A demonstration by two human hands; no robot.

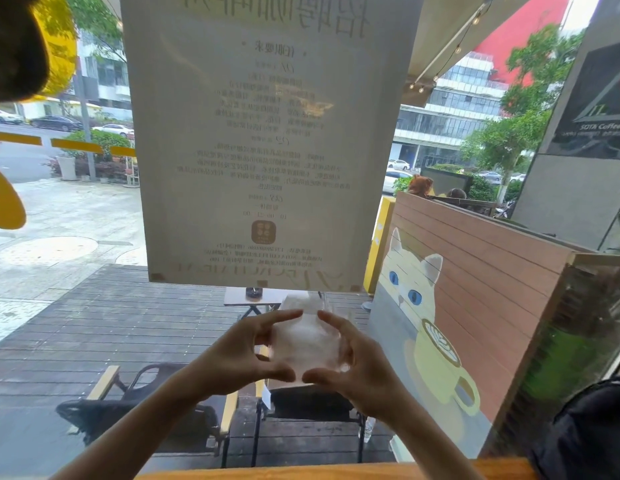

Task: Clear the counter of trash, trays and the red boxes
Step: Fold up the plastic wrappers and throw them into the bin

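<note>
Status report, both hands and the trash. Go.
Left hand and right hand both closed around a crumpled clear plastic wrapper, held up at the window. Counter edge just below. Nothing blocking.

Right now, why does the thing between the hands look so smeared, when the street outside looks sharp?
In the head view, the crumpled clear plastic is blurred, probably by motion, between the left hand and right hand. Daylight shines through the window poster, so its text shows faint and mirrored. The wide lens bends the cat mural and straight edges near the frame's sides.
</note>
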